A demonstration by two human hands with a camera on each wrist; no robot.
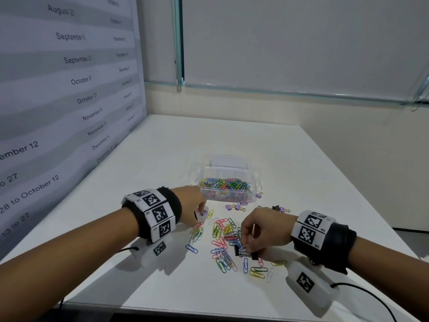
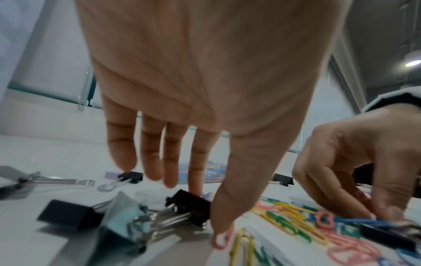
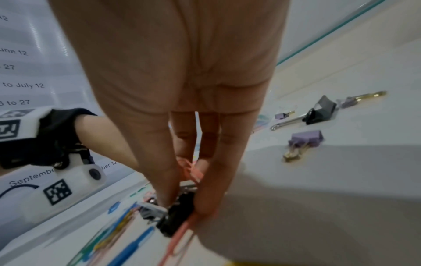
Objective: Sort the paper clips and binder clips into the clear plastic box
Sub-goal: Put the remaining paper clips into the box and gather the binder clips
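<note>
A clear plastic box (image 1: 255, 175) holding many coloured paper clips stands mid-table. Loose paper clips (image 1: 222, 238) lie scattered in front of it, between my hands. My right hand (image 1: 246, 247) pinches a black binder clip (image 3: 177, 214) between thumb and fingers, low over the pile. My left hand (image 1: 201, 211) reaches down with straight fingers over a cluster of binder clips (image 2: 123, 212). Its thumb tip touches a pink paper clip (image 2: 222, 240), and its index finger stands behind a black binder clip (image 2: 191, 205), by a lilac one (image 1: 203, 213).
Lilac binder clips (image 1: 234, 207) and a black one (image 1: 275, 208) lie by the box's near right corner. A wall poster of dates (image 1: 58, 112) runs along the left edge of the white table (image 1: 162, 159). Camera cables trail off the near edge.
</note>
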